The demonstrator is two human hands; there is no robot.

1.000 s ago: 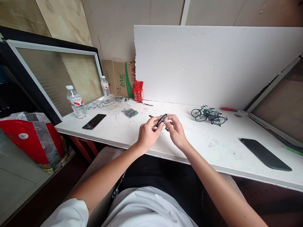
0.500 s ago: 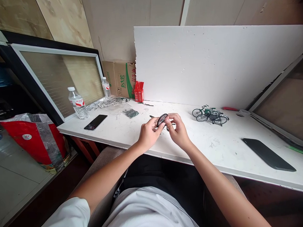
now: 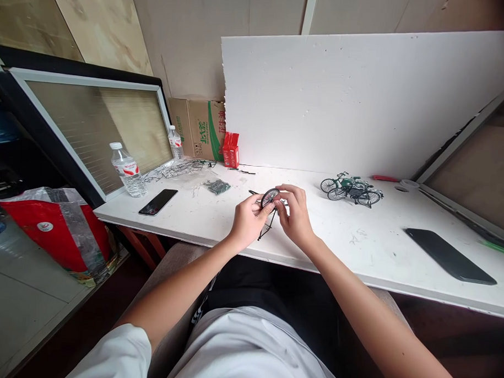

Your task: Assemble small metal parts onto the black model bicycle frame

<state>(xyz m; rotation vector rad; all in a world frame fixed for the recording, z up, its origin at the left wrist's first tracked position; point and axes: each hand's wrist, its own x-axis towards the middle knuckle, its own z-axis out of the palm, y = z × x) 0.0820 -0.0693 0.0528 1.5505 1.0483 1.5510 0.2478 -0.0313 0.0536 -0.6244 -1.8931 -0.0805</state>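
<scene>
A small black model bicycle wheel (image 3: 269, 197) with thin spokes is held tilted between my two hands, just above the table. My left hand (image 3: 246, 224) is closed on the wheel's left and lower edge. On the other side, my right hand (image 3: 295, 215) pinches at the wheel near its hub; the fingertips hide the exact contact. Thin black rods (image 3: 266, 232) of a model bicycle part show below the fingers, and I cannot tell whether they are joined to the wheel. Another dark piece pokes out above my left fingers.
Model bicycles (image 3: 351, 189) stand at the right rear. A dark phone-shaped slab (image 3: 450, 255) lies at right, a phone (image 3: 158, 201) at left. Behind are a bag of small parts (image 3: 217, 186), black part frames (image 3: 186, 168), bottles (image 3: 127, 171), a red box (image 3: 231, 149) and a carton (image 3: 196, 129).
My right fingers have shifted and bent over the wheel's right side. Thin black rods now show below the hands. The wheel stays in nearly the same place.
</scene>
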